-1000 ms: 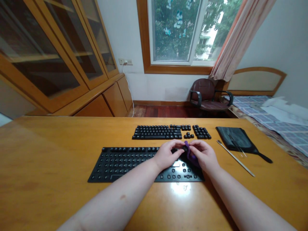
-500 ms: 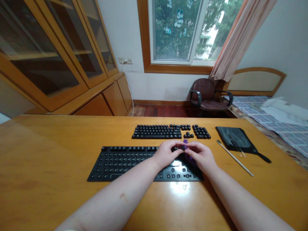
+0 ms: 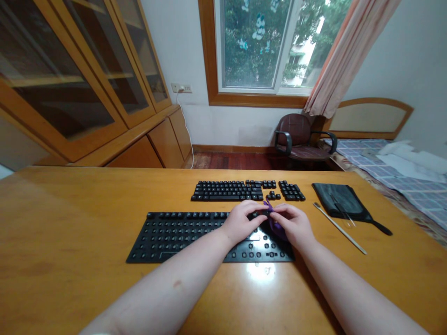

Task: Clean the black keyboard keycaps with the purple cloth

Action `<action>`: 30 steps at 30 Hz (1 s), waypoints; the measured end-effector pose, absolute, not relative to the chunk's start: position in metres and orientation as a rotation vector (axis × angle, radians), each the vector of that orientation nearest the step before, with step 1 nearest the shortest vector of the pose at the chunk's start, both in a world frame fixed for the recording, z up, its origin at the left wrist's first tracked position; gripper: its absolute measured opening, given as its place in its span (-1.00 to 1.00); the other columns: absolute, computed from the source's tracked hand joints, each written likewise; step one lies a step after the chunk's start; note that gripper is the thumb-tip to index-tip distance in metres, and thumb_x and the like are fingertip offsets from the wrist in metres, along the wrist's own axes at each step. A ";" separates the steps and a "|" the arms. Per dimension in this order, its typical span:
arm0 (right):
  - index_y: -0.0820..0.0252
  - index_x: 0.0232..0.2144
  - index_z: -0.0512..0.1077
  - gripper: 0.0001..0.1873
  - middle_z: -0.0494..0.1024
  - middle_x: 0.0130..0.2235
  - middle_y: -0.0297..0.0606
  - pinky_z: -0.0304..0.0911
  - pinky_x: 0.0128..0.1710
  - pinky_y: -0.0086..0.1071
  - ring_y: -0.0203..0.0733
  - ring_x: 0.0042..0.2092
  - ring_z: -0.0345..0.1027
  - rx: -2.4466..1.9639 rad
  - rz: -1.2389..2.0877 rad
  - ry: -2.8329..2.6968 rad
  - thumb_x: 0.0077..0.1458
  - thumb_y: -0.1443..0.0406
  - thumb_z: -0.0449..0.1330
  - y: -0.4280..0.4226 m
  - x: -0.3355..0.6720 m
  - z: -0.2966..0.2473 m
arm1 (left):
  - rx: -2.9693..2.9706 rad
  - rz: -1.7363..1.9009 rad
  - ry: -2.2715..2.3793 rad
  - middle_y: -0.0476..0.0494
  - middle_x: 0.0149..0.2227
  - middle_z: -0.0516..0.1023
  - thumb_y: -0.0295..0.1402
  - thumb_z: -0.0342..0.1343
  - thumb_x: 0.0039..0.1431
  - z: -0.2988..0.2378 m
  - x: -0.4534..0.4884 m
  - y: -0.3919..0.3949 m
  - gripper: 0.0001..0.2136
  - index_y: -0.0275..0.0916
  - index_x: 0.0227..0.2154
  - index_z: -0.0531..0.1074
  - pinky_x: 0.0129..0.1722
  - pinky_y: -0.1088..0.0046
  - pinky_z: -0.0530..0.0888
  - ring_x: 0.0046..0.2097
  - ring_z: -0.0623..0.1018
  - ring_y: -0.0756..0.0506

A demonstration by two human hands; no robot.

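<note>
Purple cloth (image 3: 275,228) bunched up right between the hands, and here are both hands together, the left hand (image 3: 240,222) and right hand (image 3: 291,226) pinching it at the fingertips, with the tail of the cloth hanging down over the keyboard (image 3: 174,237) beneath them! That keyboard sits under both palms, its switches bare, while the keycaps (image 3: 226,191) lie in neat black rows just beyond the fingers. Out past the right hand, a thin rod (image 3: 338,228) lies on the wooden desk (image 3: 70,223), right beside a black pad (image 3: 335,200) with a short handle.
</note>
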State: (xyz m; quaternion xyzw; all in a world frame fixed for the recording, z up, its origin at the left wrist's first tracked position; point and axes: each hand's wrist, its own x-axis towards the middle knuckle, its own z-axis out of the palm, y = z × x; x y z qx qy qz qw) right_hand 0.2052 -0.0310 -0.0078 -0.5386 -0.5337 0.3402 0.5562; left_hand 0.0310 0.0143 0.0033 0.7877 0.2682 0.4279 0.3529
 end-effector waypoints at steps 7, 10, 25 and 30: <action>0.18 -0.37 0.50 -0.71 0.54 -0.49 -0.29 0.36 -0.43 -0.31 -0.27 -0.52 0.39 -1.140 1.117 -1.202 -0.15 0.14 0.33 -0.031 0.202 -0.008 | 1.827 1.040 0.709 -0.16 -0.17 0.56 -0.54 0.10 0.02 -0.004 0.034 0.016 -0.72 -0.26 -0.15 0.46 -0.07 0.34 0.48 -0.15 0.55 -0.07; 0.18 -0.38 0.49 -0.73 0.52 -0.51 -0.32 0.32 -0.49 -0.38 -0.32 -0.55 0.34 -1.165 1.029 -1.195 -0.19 0.19 0.36 -0.029 0.200 -0.010 | 1.723 1.019 0.715 -0.15 -0.23 0.57 -0.48 0.11 0.05 -0.009 0.035 0.017 -0.80 -0.29 -0.21 0.46 -0.11 0.36 0.49 -0.19 0.56 -0.06; 0.05 -0.37 0.59 -0.86 0.58 -0.32 -0.22 0.35 -0.17 -0.25 -0.14 -0.24 0.44 -1.223 0.708 -1.441 -0.04 0.28 0.24 -0.028 0.207 -0.009 | 1.452 0.986 0.718 -0.13 -0.32 0.60 -0.50 0.17 -0.03 -0.008 0.039 0.018 -0.88 -0.32 -0.36 0.48 -0.12 0.34 0.50 -0.24 0.57 -0.07; 0.05 -0.33 0.58 -0.84 0.57 -0.30 -0.22 0.33 -0.13 -0.24 -0.13 -0.21 0.43 -1.241 0.703 -1.486 -0.05 0.27 0.26 -0.028 0.208 -0.010 | 1.428 0.946 0.756 -0.13 -0.31 0.60 -0.50 0.15 0.00 -0.008 0.039 0.017 -0.88 -0.32 -0.34 0.48 -0.16 0.36 0.52 -0.27 0.58 -0.06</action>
